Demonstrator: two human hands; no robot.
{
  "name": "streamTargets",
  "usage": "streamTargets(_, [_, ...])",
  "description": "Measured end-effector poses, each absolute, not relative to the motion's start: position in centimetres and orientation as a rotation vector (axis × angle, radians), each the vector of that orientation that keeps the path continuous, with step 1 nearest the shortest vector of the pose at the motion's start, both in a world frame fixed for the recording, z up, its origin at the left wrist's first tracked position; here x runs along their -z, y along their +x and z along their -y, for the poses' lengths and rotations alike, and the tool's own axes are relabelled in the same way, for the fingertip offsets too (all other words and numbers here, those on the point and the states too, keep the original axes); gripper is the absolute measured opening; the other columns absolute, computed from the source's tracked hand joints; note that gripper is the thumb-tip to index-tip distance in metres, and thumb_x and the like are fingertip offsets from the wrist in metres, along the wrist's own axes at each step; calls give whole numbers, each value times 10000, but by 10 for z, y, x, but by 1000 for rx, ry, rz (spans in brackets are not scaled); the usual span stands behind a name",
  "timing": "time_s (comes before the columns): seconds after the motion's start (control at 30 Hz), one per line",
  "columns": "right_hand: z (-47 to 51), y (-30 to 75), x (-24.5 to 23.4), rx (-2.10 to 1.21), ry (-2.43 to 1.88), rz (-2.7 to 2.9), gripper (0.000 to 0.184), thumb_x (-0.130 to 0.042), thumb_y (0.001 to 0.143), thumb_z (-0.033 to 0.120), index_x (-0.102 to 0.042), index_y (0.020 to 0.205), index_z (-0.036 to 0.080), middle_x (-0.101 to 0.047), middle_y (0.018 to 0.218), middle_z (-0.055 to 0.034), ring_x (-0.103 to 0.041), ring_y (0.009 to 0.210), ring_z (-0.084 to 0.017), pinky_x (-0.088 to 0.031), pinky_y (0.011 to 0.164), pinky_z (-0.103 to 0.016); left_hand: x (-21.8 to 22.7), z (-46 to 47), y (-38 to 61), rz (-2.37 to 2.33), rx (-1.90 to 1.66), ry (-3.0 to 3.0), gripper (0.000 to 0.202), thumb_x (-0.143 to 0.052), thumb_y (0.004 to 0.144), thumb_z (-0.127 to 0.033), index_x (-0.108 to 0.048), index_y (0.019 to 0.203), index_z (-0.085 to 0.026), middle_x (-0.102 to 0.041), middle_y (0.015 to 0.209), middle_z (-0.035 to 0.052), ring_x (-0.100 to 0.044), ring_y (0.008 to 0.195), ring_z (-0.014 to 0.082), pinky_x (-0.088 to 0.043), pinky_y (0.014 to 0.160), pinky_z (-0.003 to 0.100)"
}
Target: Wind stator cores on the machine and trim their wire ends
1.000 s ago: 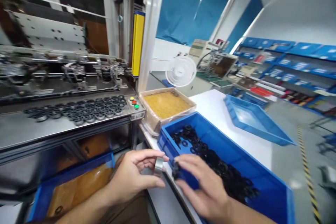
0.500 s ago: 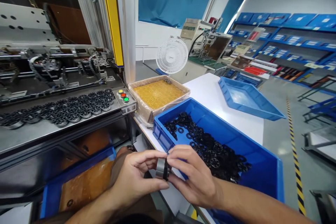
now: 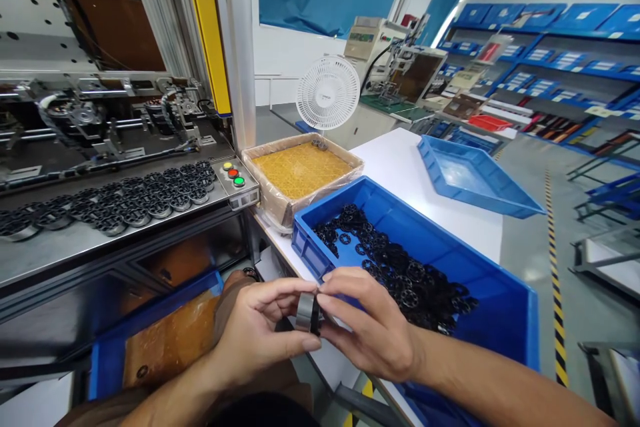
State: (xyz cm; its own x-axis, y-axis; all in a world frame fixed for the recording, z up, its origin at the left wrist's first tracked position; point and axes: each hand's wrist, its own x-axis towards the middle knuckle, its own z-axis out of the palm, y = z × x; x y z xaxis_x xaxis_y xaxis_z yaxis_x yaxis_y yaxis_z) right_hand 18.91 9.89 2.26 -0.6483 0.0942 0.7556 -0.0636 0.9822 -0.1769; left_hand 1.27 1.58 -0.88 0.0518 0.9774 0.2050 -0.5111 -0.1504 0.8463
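Note:
My left hand (image 3: 255, 333) pinches a short grey metal ring (image 3: 303, 312) between thumb and fingers, low in the middle of the view. Pressed against that ring's right face is a black plastic ring (image 3: 315, 313), held by the curled fingers of my right hand (image 3: 370, 333). The two hands meet just in front of the near left corner of a blue bin (image 3: 505, 320) holding several black plastic rings (image 3: 400, 273).
Left is a metal machine bench (image 3: 60, 253) carrying rows of assembled black rings (image 3: 125, 200), with coloured buttons (image 3: 233, 173). A lined box of yellow material (image 3: 300, 170), a blue tray (image 3: 470, 180), a white fan (image 3: 327, 93), a low blue bin (image 3: 165, 347) and storage shelves (image 3: 550, 67) surround me.
One second ago my hands were apart, the right one carrying a black ring from the bin. Now the black ring sits against the metal ring between both hands; the view has swung left.

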Motion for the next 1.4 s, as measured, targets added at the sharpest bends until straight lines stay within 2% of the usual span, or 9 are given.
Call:
streamTargets(0.43, [-100, 192, -29, -150, -25, 2297, 319, -648, 871, 224, -592, 1145, 70, -656, 980, -150, -611, 971, -245, -577, 801, -419, 12, -14, 14, -693, -1429, 949, 520, -825, 634, -16, -727, 1093, -241, -792, 958, 25, -746, 886, 154, -572, 784, 175])
streamTargets(0.73, [-100, 191, -27, 39, 80, 2286, 288, -598, 917, 298, -645, 1043, 44, -692, 892, -150, -655, 900, -245, -574, 698, -377, 13, -10, 11, -755, -1339, 912, 511, -873, 586, -79, -755, 1053, -251, -795, 930, 36, -753, 885, 204, -590, 768, 206])
streamTargets(0.87, [-101, 189, -25, -94, 33, 2272, 363, -685, 863, 363, -642, 1051, 56, -693, 934, -146, -653, 898, -231, -566, 736, -366, 8, 3, 20, -945, -1337, 931, 445, -801, 737, -242, -712, 1172, -265, -767, 1076, 62, -735, 964, 219, -584, 836, 247])
streamTargets(0.93, [-116, 191, -27, -278, -96, 2235, 494, -725, 813, 459, -633, 1103, 70, -690, 987, -141, -646, 930, -209, -563, 803, -355, 5, 10, 19, -1128, -1376, 1013, 415, -689, 847, -318, -660, 1258, -276, -689, 1259, 75, -704, 1041, 220, -567, 888, 262])
streamTargets(1.0, [-144, 197, -26, -426, -442, 2215, 536, -727, 800, 492, -627, 1148, 97, -684, 1047, -128, -637, 974, -192, -546, 867, -346, 5, 12, 11, -1294, -1388, 1160, 403, -635, 881, -332, -644, 1281, -280, -619, 1357, 76, -688, 1059, 216, -561, 893, 254])
streamTargets(1.1, [-195, 211, -6, -504, -1094, 2243, 327, -680, 872, 362, -662, 1090, 121, -685, 1039, -114, -640, 980, -199, -520, 901, -373, 9, 6, -9, -1372, -1282, 1305, 390, -686, 839, -304, -683, 1227, -273, -691, 1243, 78, -701, 1015, 221, -578, 856, 249])
streamTargets(1.2, [-227, 221, 35, -616, -1265, 2378, 190, -706, 852, 296, -688, 916, 118, -694, 896, -78, -663, 856, -191, -545, 832, -384, 17, -5, -23, -1331, -1259, 1160, 377, -690, 835, -335, -693, 1203, -255, -732, 1170, 89, -721, 963, 227, -594, 833, 276])
streamTargets(1.3, [-231, 221, 77, -711, -1319, 2477, 228, -625, 919, 331, -647, 1049, 145, -671, 1061, -63, -654, 946, -187, -552, 854, -402, 21, -10, -23, -1342, -1384, 1043, 386, -710, 813, -358, -697, 1177, -230, -724, 1170, 102, -725, 898, 203, -591, 801, 259])
streamTargets(1.4, [-227, 217, 103, -751, -1363, 2469, 286, -596, 938, 333, -605, 1162, 155, -626, 1189, -84, -629, 1040, -213, -542, 893, -434, 18, -9, -16, -1479, -1403, 1344, 315, -770, 750, -308, -748, 1049, -213, -715, 1092, 84, -705, 950, 196, -566, 807, 216])
